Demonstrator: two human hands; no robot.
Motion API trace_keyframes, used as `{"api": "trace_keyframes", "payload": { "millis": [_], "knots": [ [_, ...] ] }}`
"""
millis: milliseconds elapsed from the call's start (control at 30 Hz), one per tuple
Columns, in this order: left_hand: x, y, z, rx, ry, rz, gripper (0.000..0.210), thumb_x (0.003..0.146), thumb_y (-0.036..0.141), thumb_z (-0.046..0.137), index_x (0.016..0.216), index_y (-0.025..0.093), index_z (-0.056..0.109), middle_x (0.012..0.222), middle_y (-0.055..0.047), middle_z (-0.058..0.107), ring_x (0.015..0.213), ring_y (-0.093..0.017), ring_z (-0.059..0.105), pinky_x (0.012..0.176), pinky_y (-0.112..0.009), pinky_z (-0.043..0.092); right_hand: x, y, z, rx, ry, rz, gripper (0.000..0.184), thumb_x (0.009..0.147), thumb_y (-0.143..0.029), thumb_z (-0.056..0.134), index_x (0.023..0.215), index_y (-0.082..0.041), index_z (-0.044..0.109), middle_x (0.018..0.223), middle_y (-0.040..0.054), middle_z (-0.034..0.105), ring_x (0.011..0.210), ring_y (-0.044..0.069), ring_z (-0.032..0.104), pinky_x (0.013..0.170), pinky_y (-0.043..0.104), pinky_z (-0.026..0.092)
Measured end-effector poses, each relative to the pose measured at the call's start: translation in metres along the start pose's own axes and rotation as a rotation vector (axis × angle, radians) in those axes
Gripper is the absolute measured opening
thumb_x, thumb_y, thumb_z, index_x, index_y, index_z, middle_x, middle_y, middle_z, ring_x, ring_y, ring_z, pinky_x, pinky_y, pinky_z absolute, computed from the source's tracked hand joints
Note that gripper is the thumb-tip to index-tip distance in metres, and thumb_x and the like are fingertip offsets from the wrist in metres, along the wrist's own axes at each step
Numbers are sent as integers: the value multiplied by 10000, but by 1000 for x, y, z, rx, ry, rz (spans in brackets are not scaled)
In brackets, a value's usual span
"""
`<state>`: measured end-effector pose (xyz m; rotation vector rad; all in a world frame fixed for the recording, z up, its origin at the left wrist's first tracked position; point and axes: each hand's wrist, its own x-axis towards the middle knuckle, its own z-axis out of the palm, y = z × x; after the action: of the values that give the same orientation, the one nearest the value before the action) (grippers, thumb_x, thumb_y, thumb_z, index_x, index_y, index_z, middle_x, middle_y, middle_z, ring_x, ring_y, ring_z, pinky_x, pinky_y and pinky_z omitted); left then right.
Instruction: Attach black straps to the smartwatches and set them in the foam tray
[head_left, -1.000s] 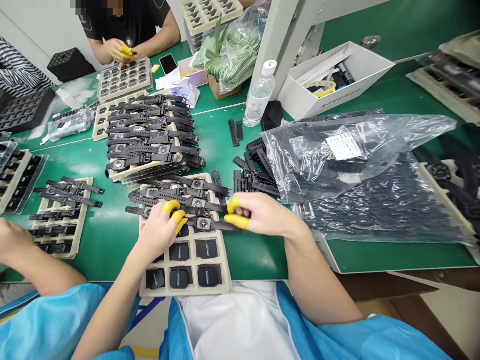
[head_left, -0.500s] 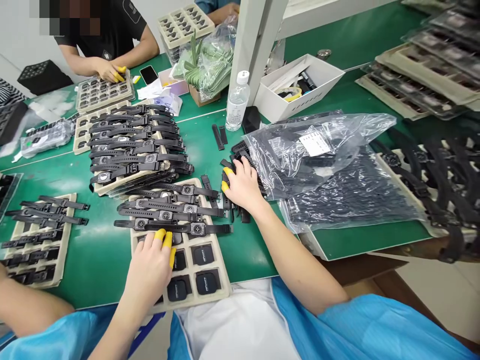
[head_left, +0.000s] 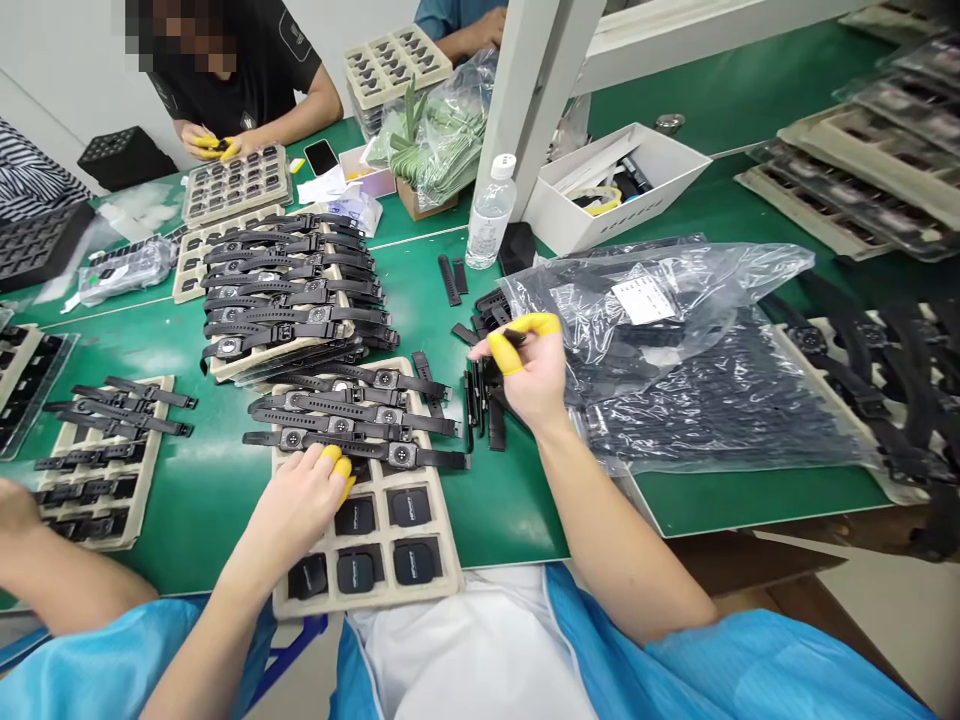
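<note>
My left hand (head_left: 307, 495) lies over the beige compartment tray (head_left: 448, 545), its fingers curled down at a compartment just below the row of strapped watches. Whatever those fingers grip is hidden. Square black watch bodies, such as the watch body (head_left: 414, 564), sit face up in the near compartments. Farther up the tray, watches with black straps (head_left: 341, 428) lie across it, backs upward. My right hand (head_left: 534, 372) is raised over a pile of loose watch straps (head_left: 496, 425), pinching a black strap (head_left: 513, 337) between yellow-covered fingers.
Right of the pile lies a clear plastic bag (head_left: 720, 400) of black straps. A water bottle (head_left: 491, 212) and white box (head_left: 622, 190) stand behind. Stacked watches (head_left: 292, 290) occupy the back left. A neighbour's arm (head_left: 67, 570) reaches in at left; another person works across the table.
My right hand has lifted from the strap pile and turned, now pinching a black strap. My left hand stays at nearly the same place on the tray. The view has shifted slightly.
</note>
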<state>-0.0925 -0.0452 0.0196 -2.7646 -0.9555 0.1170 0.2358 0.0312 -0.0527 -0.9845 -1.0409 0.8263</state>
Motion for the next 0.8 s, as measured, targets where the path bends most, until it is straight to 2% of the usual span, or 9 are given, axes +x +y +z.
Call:
{"api": "trace_keyframes", "payload": {
  "millis": [100, 167, 233, 300, 400, 533, 633, 733, 800],
  "knots": [
    [4, -6, -33, -167, 106, -39, 112, 993, 157, 527, 1017, 155, 637, 985, -113, 708, 866, -258, 682, 738, -375, 580, -10, -24, 3, 225, -33, 88, 310, 925, -468, 733, 999, -307, 479, 699, -72, 521, 516, 139, 520, 553, 302, 498],
    [13, -8, -51, -307, 238, -117, 215, 1001, 185, 511, 1196, 157, 597, 1075, -111, 725, 925, -244, 713, 793, -359, 603, -20, -35, 8, 372, -199, 256, 326, 931, -577, 678, 963, -283, 540, 679, -53, 482, 461, 117, 373, 424, 263, 363],
    [30, -5, -56, -441, 338, -205, 318, 992, 191, 516, 1309, 167, 531, 1144, -112, 726, 982, -234, 730, 838, -348, 620, -35, -40, 17, 499, -374, 427, 442, 921, -684, 618, 930, -242, 600, 679, -28, 474, 479, 113, 341, 403, 256, 304],
    [52, 2, -47, -559, 389, -245, 347, 982, 192, 523, 1326, 167, 490, 1195, -132, 711, 1029, -237, 734, 868, -355, 629, -50, -40, 30, 567, -486, 546, 494, 896, -704, 643, 923, -210, 623, 681, -13, 502, 511, 118, 392, 415, 249, 314],
    [79, 12, -17, -688, 397, -222, 337, 978, 175, 497, 1313, 154, 465, 1147, -144, 706, 982, -232, 740, 843, -366, 638, -70, -34, 47, 562, -558, 616, 448, 886, -635, 723, 938, -217, 572, 666, -28, 557, 507, 116, 470, 411, 226, 350],
    [90, 17, 15, -771, 370, -101, 416, 953, 84, 434, 1359, 158, 480, 1222, -146, 680, 1133, -236, 694, 955, -402, 615, -79, -28, 54, 520, -614, 645, 409, 935, -585, 691, 1026, -226, 516, 603, -77, 575, 401, 79, 389, 386, 201, 323],
    [85, 14, 20, -781, 371, -27, 510, 938, 54, 422, 1430, 176, 478, 1332, -148, 637, 1297, -254, 606, 1079, -451, 559, -76, -29, 51, 521, -697, 686, 398, 946, -572, 660, 1005, -198, 536, 588, -64, 584, 398, 77, 372, 387, 208, 296],
    [81, 11, 18, -777, 351, -7, 539, 944, 47, 407, 1461, 181, 478, 1353, -145, 628, 1309, -253, 589, 1093, -452, 551, -74, -31, 48, 517, -757, 701, 385, 942, -556, 660, 952, -186, 559, 571, -51, 594, 389, 79, 376, 387, 217, 289],
    [81, 11, 18, -778, 347, -10, 530, 959, 56, 406, 1467, 183, 486, 1345, -144, 633, 1301, -250, 593, 1090, -446, 554, -74, -31, 49, 522, -725, 709, 366, 938, -540, 670, 926, -189, 563, 545, -59, 577, 377, 79, 370, 385, 218, 277]
  ]
}}
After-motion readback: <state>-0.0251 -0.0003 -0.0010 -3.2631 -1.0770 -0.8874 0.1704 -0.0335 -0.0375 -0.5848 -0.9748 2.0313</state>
